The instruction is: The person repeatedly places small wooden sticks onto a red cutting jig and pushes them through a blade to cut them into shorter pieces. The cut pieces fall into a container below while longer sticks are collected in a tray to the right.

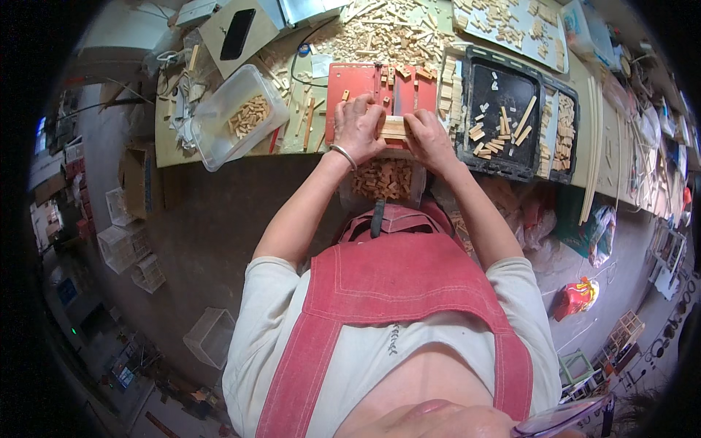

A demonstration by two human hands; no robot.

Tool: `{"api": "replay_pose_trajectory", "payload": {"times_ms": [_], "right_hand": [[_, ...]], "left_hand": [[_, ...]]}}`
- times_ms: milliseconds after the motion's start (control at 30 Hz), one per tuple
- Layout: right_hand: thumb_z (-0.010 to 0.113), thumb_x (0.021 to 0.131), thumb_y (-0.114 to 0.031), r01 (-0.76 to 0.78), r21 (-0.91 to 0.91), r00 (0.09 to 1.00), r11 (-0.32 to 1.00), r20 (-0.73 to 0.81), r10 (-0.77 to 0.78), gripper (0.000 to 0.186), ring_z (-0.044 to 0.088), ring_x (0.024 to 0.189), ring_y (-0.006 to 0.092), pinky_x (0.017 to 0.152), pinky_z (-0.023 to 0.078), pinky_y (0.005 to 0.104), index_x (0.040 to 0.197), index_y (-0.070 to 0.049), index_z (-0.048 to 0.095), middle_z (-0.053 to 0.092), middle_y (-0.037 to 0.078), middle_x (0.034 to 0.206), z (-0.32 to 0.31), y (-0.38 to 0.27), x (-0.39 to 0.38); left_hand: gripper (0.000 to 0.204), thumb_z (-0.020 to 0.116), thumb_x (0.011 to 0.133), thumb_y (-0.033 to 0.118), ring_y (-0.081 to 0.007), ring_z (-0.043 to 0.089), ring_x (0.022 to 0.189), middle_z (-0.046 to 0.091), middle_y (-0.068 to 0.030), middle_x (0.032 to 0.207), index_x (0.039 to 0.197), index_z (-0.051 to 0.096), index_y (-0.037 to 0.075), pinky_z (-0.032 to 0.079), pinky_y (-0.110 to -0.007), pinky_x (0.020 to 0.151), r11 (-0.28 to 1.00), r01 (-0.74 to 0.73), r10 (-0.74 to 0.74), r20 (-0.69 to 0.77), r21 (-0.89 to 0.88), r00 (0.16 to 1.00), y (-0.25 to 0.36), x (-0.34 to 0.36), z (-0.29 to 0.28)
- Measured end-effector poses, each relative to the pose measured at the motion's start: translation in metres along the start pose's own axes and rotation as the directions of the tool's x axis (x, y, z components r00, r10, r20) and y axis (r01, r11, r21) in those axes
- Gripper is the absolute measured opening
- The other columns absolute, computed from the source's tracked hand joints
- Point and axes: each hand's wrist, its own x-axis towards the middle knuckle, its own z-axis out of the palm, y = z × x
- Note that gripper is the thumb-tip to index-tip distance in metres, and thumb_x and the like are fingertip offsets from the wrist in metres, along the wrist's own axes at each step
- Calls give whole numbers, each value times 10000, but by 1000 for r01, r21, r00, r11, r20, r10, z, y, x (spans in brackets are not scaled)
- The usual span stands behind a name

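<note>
The counter (219,146) runs across the top of the view, littered with cut wood, and the person stands tight against its near edge in a red apron (398,281). To the right sits a black tray (511,87) with loose wooden sticks, to the left a clear plastic tub (237,117) holding a small heap of blocks, and straight ahead lies a red cutting jig (372,91) with a pile of offcuts (380,33) beyond it. Just under the counter edge, between the forearms, a clear bin (383,179) is filled with short wooden pieces. On the jig's near edge rests a small bundle of pale wooden strips (394,128), and both hands press on it: the left hand (358,128), a metal bangle at its wrist, curls its fingers over the left end, while the right hand (431,139) clamps the right end, fingers closed down on the wood. To my eye the work goes best if the strips stay flush and level against the jig, with even pressure from both sides and fingertips kept back from any cutting edge, which I cannot make out here.
</note>
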Motion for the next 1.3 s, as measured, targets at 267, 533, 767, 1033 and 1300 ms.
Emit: {"api": "replay_pose_trajectory", "payload": {"times_ms": [267,533,767,1033,1300], "right_hand": [[700,918,-35,16,38,1000,999,-5,-16,319,612,1080,394,953,536,482,1227,16,641,612,191,1125,-1,-2,-1],[691,916,-21,-4,21,1000,1000,-8,4,336,612,1111,394,963,555,477,1245,18,638,608,190,1159,7,3,-3],[719,911,-9,-48,5,999,999,4,48,399,623,1140,402,975,540,475,1301,2,638,623,188,1183,8,10,8],[679,925,-41,-23,-28,1000,999,11,23,297,624,1118,386,958,560,479,1217,-4,634,609,183,1147,2,15,23],[709,910,-44,-18,-40,999,999,-27,17,261,636,1110,388,962,560,476,1160,-15,643,621,177,1137,7,27,33]], "left_hand": [[502,857,699,209,-319,518,1307,557,-91,1314,1168,682,163,354,-509,1132,1000,-4,4,-28,-16,1000,-6,-1,5],[516,893,679,256,-309,517,1324,559,-88,1328,1146,692,171,329,-523,1169,999,-18,17,36,41,999,0,4,-4],[556,896,666,282,-307,525,1335,569,-99,1336,1171,697,162,312,-545,1192,995,-33,32,10,90,999,-8,15,2],[533,858,688,259,-294,551,1294,569,-89,1309,1187,705,154,321,-533,1175,997,-15,14,23,76,1000,-11,30,-1],[491,858,702,258,-272,552,1288,574,-64,1250,1165,716,180,335,-515,1158,997,-22,21,7,80,1000,-17,41,1]]}}
